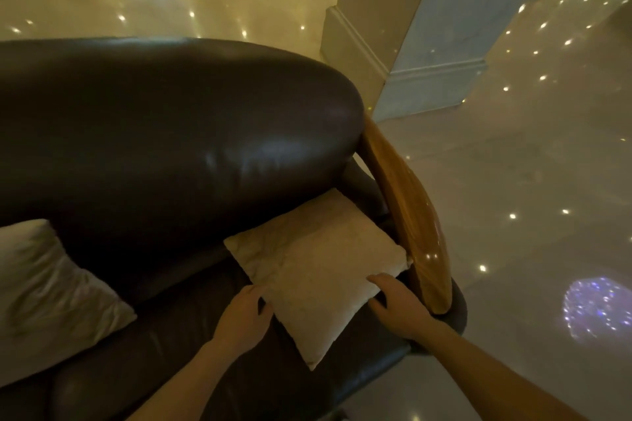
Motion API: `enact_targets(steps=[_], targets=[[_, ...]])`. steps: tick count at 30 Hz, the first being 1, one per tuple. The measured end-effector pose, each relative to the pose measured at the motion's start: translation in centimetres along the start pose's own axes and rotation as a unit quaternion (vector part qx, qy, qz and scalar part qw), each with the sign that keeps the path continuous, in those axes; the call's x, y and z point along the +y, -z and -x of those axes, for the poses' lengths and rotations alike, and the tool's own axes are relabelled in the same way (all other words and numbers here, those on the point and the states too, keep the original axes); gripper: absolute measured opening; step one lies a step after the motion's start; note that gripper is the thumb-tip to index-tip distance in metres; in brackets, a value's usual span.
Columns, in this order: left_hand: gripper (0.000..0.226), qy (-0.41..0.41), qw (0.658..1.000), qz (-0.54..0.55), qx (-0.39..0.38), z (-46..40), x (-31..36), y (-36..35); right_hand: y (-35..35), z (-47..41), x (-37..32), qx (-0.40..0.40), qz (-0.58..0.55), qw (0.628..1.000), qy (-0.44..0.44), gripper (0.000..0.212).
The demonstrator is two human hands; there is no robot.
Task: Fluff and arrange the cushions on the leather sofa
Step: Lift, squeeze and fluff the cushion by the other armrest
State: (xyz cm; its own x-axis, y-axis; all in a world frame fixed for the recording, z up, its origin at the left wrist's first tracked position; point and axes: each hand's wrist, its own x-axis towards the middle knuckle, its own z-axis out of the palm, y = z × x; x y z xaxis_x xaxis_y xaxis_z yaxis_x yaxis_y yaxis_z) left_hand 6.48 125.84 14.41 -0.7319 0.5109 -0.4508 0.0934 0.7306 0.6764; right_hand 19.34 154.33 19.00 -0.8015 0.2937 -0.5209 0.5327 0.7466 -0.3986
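Cushion edges in left hand and right hand, corner touching armrest.

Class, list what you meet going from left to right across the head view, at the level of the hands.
Left cushion → left hand → right cushion → right hand → wooden armrest → floor

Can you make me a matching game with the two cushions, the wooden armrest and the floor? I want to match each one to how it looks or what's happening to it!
Things:
1. right cushion
2. left cushion
3. wooden armrest
4. floor

Clues:
A. pale, full of little light spots
B. held by the left hand and the right hand
C. orange-brown and glossy
D. no hand on it

Pairs: 1-B, 2-D, 3-C, 4-A
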Motion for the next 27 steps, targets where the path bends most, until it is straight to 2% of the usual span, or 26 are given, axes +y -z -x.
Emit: enact_targets(steps=[10,16,27], targets=[[0.029,0.084,0.993,0.048,0.062,-0.7,3.2,-2.2,3.8,-7.0,4.4,-0.055,0.016,0.997,0.047,0.055],[0.047,0.176,0.976,0.084,0.098,-0.5,5.6,-5.0,5.5,-11.0,7.1,-0.086,0.039,0.993,0.074,0.055],[0.043,0.250,0.951,0.130,0.130,-1.9,5.9,-8.1,5.0,-17.7,9.8,-0.117,0.033,0.992,0.045,0.057]])
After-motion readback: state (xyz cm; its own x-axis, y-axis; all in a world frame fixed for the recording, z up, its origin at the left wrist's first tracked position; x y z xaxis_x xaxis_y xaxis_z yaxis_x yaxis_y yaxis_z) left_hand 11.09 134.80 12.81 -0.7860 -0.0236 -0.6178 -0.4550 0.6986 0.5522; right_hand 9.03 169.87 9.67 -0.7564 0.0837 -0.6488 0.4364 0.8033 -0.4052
